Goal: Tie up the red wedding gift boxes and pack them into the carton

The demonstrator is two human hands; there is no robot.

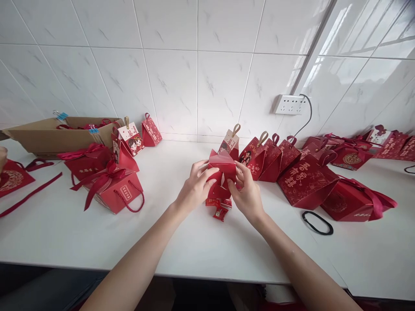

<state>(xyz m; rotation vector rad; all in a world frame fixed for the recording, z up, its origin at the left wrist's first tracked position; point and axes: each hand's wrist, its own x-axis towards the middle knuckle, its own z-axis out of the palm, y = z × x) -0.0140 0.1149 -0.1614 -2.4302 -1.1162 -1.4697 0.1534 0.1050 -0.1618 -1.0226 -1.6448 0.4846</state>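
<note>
A small red cardboard gift box (222, 166) is held up above the white table between my two hands, with some of its flaps standing loose. My left hand (197, 183) grips its left side, thumb in front and fingers behind. On the right side, my right hand (244, 185) pinches the card between thumb and fingers. Just below the box lie several small red wrapped sweets (220, 213), partly covered by it. Behind it stands a white and red box with a beige loop (231, 140).
Finished-looking red boxes (272, 157) line up to the right, with a black band (317, 223) in front. Ribboned boxes (118, 188) and an open cardboard carton (35, 134) are at left. Another person's hand (2, 156) touches a red box (14, 177) at the far left.
</note>
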